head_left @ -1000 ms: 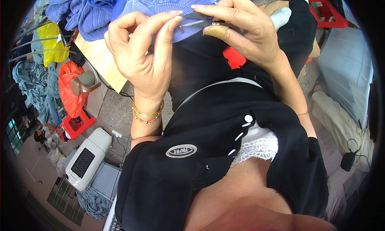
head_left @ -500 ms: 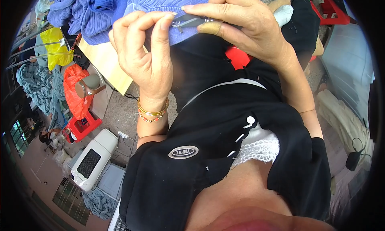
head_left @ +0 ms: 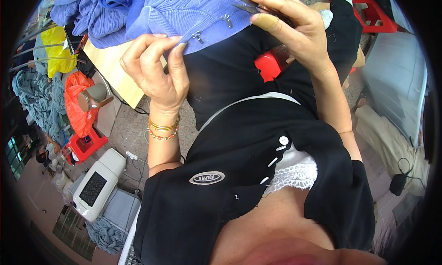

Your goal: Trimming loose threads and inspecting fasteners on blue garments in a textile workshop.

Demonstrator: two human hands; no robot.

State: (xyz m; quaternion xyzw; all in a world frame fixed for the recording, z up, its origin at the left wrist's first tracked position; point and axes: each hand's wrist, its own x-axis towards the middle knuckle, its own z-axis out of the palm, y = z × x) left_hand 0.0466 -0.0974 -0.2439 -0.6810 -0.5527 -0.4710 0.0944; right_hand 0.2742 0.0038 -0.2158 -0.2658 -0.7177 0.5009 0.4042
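Your left hand (head_left: pixel 159 74): pinching the blue garment (head_left: pixel 198 14) by an edge. Right hand (head_left: pixel 301 34): gripping black snips (head_left: pixel 248 9), just drawn back; snipping looks paused. Metal clasps (head_left: pixel 226 21): now uncovered. Garment: over your lap (head_left: pixel 221 64), left edge.

From here I count two hands, left hand (head_left: pixel 159 74) and right hand (head_left: pixel 299 32); two metal clasps (head_left: pixel 197 36), one pair of dark snips (head_left: pixel 250 9), four white buttons (head_left: pixel 283 140), two red stools (head_left: pixel 382 20), one yellow bag (head_left: pixel 60 46), one orange bag (head_left: pixel 78 106). Blue knitwear (head_left: pixel 168 16) overlaps too much to count.
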